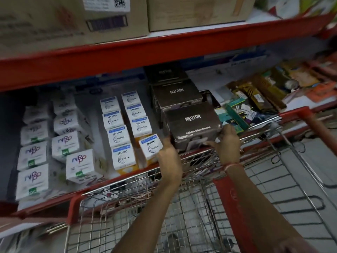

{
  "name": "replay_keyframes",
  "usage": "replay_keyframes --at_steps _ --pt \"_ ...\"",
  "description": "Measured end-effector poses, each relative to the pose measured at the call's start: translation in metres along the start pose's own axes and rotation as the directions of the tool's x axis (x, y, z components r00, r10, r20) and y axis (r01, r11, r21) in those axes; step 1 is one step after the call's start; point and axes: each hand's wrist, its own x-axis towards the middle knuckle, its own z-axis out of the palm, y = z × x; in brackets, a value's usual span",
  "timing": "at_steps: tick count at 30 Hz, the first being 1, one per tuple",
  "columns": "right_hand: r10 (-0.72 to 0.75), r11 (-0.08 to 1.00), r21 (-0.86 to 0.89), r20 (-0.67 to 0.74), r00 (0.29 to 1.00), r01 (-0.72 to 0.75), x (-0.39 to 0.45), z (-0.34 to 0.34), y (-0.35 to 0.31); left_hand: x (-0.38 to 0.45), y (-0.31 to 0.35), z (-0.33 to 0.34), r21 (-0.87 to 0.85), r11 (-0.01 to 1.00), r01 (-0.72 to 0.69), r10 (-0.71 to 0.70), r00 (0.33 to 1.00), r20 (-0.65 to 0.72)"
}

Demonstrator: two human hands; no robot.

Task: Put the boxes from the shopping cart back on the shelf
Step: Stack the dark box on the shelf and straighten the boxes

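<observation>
My left hand [169,157] and right hand [228,143] clasp dark Neuton box [193,125] at shelf [182,156] lip; rigid cardboard, seems light, best gripped by side walls.

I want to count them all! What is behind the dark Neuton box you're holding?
Behind the front Neuton box, held by both hands, sits a second Neuton box, then a third dark box deeper in. Anything further back is hidden in shadow under the red shelf.

Dim, even indoor light, deep shadow under the upper shelf [127,57] at far left, motion blur smearing cardboard cartons [54,21] above and goods at right, wide-angle bending of edges, dark box [193,125] lettering fairly sharp
</observation>
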Motion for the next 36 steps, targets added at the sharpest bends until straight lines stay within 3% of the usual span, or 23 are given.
replay_keyframes --at_steps 2,4,6,7,9,11,13,15,17,20,26,33,36 --pt "0.041 0.995 -0.093 -0.002 0.999 -0.041 -0.002 -0.002 -0.008 -0.010 0.008 -0.016 0.107 0.990 -0.087 0.081 0.995 0.055" --pt "0.025 0.986 -0.157 -0.150 0.988 -0.048 -0.013 -0.010 -0.033 -0.026 0.011 -0.047 0.123 0.975 -0.184 0.170 0.979 0.116" --pt "-0.082 0.994 -0.088 -0.292 0.953 0.059 -0.039 -0.012 -0.078 -0.042 -0.001 -0.093 0.132 0.965 -0.227 0.213 0.971 0.110" --pt "-0.171 0.985 -0.039 -0.253 0.952 0.167 -0.056 -0.008 -0.105 -0.047 -0.014 -0.118 0.162 0.959 -0.233 0.225 0.972 0.067" --pt "-0.406 0.910 0.091 -0.005 0.914 0.405 -0.088 0.010 -0.155 -0.051 -0.052 -0.163 0.275 0.934 -0.227 0.241 0.970 -0.018" --pt "-0.570 0.822 0.173 0.268 0.777 0.543 -0.110 0.035 -0.197 -0.046 -0.095 -0.198 0.519 0.833 -0.192 0.253 0.966 -0.049" --pt "-0.609 0.780 0.152 0.413 0.677 0.608 -0.121 0.059 -0.224 -0.040 -0.125 -0.224 0.689 0.709 -0.149 0.244 0.969 -0.041" --pt "-0.564 0.787 0.091 0.507 0.652 0.610 -0.125 0.077 -0.236 -0.037 -0.138 -0.240 0.769 0.629 -0.117 0.143 0.989 0.034" --pt "-0.521 0.795 0.036 0.550 0.652 0.605 -0.130 0.090 -0.240 -0.034 -0.146 -0.250 0.803 0.589 -0.093 0.047 0.996 0.081" --pt "-0.455 0.841 0.015 0.561 0.692 0.541 -0.137 0.107 -0.241 -0.031 -0.159 -0.249 0.811 0.576 -0.106 0.066 0.994 0.083" --pt "-0.403 0.914 0.181 0.483 0.777 0.362 -0.158 0.116 -0.246 -0.035 -0.164 -0.254 0.769 0.626 -0.133 0.067 0.991 0.117" --pt "-0.392 0.919 0.178 0.493 0.777 0.351 -0.161 0.114 -0.242 -0.033 -0.157 -0.252 0.762 0.641 -0.090 0.062 0.996 0.065" --pt "-0.344 0.939 0.164 0.396 0.852 0.303 -0.142 0.087 -0.219 -0.036 -0.145 -0.235 0.768 0.623 -0.148 0.186 0.982 0.039"
